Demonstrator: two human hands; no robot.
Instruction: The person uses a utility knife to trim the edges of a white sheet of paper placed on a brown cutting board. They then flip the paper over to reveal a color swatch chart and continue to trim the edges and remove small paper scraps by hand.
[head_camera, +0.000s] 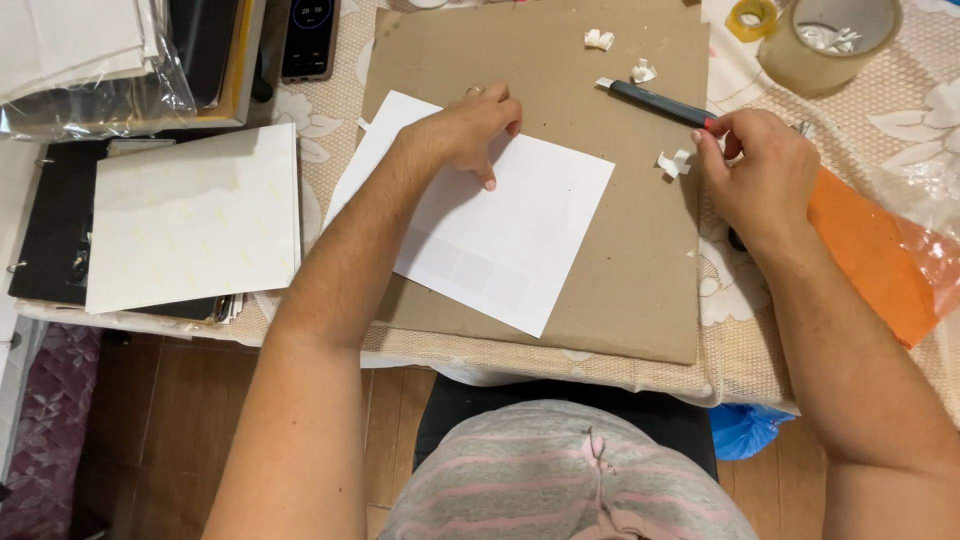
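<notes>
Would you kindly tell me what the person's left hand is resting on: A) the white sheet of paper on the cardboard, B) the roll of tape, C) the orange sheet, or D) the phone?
A: the left hand lies with its fingers pressed on the white sheet of paper, which sits on the brown cardboard.

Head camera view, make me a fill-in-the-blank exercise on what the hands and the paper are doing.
1. The left hand presses down on a white ____ of paper.
2. The paper lies on a brown sheet of ____.
3. The right hand grips the red end of a dark ____.
4. The tape roll sits at the table's far ____ corner.

Missing words: sheet; cardboard; knife; right
</notes>
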